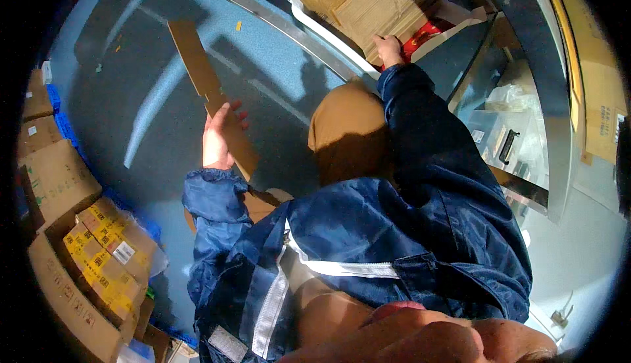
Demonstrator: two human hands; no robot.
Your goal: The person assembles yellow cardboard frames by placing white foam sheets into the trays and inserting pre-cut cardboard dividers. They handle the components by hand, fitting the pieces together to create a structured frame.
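Note:
My left hand (218,138) is closed around a long flat strip of brown cardboard (188,54), which slants upward and away over the blue floor. A notch shows in the strip just above my fingers. Farther off, at the upper right, my right hand (389,51) grips the edge of a stack of flattened cardboard (374,11). Some of its fingertips are hidden against the stack. That stack lies in a white bin (332,34), with something red (424,40) beside it.
Cardboard boxes (59,179) line the left side, one holding yellow-printed packages (105,251). A metal-framed cabinet (555,185) with clear plastic containers (503,139) stands at the right. A metal rail (263,15) crosses the floor near the bin. My bent knee (348,126) is between my arms.

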